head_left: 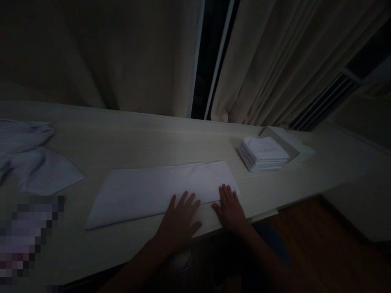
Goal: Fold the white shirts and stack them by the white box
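While both hands lie flat w/ fingers spread, holding nothing, left hand (180, 217) and right hand (230, 207) press the near edge of the folded white cloth (159, 189). Risk: cloth could slide or crease on the smooth counter (122, 134), since light is v. dim. Folded stack (262, 154) beyond right hand; loose cloths (36, 162) far left; curtains (275, 61) behind.

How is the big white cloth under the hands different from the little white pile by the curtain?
The white cloth lies spread out long and flat in a thin layer, while the folded stack is a small, thick pile of many layers. The left hand and right hand both press flat on the cloth's near edge; nothing touches the stack. The cloth sits mid-table, the stack farther right near the curtain. Both are white fabric.
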A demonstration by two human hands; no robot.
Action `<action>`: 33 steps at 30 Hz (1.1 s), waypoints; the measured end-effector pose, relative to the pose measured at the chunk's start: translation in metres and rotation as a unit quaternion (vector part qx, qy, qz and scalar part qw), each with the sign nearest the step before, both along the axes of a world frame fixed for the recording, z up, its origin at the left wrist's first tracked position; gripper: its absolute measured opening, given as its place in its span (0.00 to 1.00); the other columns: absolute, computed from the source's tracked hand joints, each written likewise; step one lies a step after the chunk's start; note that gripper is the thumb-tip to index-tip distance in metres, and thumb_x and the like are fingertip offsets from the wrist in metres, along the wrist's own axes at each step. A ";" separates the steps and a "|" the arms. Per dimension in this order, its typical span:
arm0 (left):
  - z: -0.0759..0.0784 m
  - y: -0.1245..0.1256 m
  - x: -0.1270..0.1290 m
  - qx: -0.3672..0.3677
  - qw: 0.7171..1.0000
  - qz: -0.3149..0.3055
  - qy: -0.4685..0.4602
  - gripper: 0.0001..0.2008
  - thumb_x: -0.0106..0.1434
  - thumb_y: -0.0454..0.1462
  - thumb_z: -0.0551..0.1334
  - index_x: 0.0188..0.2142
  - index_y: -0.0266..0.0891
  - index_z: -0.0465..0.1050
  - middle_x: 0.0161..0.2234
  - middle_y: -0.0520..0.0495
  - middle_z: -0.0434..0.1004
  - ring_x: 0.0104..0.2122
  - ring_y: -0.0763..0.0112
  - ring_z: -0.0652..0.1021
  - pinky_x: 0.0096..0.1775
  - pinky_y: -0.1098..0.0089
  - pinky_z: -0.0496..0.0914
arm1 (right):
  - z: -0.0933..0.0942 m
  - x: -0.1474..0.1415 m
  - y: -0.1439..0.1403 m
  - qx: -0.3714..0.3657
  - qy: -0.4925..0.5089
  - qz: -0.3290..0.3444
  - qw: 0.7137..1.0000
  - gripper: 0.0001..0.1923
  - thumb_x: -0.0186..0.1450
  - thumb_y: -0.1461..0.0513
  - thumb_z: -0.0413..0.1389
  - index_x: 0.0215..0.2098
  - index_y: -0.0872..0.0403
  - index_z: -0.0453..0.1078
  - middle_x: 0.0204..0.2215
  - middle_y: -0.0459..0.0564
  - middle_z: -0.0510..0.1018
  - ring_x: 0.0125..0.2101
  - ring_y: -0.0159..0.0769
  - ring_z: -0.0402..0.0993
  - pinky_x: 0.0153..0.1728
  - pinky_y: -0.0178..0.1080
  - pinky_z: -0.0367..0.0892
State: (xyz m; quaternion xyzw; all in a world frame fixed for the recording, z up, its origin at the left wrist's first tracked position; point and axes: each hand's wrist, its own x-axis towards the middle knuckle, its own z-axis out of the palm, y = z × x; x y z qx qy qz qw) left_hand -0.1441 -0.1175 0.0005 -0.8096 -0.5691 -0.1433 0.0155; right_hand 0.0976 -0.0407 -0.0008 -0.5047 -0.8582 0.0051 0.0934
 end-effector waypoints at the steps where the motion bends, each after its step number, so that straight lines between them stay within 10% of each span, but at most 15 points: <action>1: 0.002 0.001 0.003 -0.002 1.000 0.005 0.001 0.29 0.67 0.52 0.51 0.65 0.49 0.57 0.68 0.46 0.53 0.68 0.51 0.49 0.65 0.41 0.42 | -0.001 0.008 0.000 0.005 -0.007 -0.021 1.000 0.39 0.72 0.44 0.39 0.70 0.63 0.44 0.69 0.61 0.43 0.69 0.48 0.34 0.65 0.57 0.44; 14: 0.010 0.014 0.037 -0.027 0.996 -0.080 -0.022 0.40 0.63 0.58 0.52 0.70 0.48 0.42 0.70 0.49 0.46 0.69 0.54 0.46 0.66 0.45 0.40 | 0.031 0.005 0.019 -0.007 -0.007 -0.009 1.000 0.37 0.73 0.46 0.37 0.69 0.64 0.48 0.68 0.62 0.49 0.69 0.47 0.41 0.65 0.52 0.47; 29: 0.011 0.016 0.032 -0.080 0.992 -0.097 -0.033 0.40 0.64 0.60 0.47 0.70 0.47 0.42 0.70 0.50 0.45 0.69 0.53 0.46 0.66 0.44 0.39 | 0.020 -0.037 0.143 -0.083 -0.020 -0.091 0.992 0.43 0.70 0.41 0.29 0.71 0.61 0.44 0.70 0.61 0.45 0.69 0.53 0.38 0.63 0.58 0.41; 33: 0.013 0.016 0.032 -0.083 0.991 -0.097 -0.042 0.40 0.64 0.61 0.46 0.69 0.47 0.44 0.70 0.50 0.46 0.69 0.54 0.46 0.66 0.45 0.40 | 0.037 -0.055 0.135 -0.045 -0.009 -0.071 0.996 0.42 0.71 0.41 0.28 0.71 0.61 0.43 0.70 0.61 0.44 0.69 0.53 0.35 0.64 0.60 0.35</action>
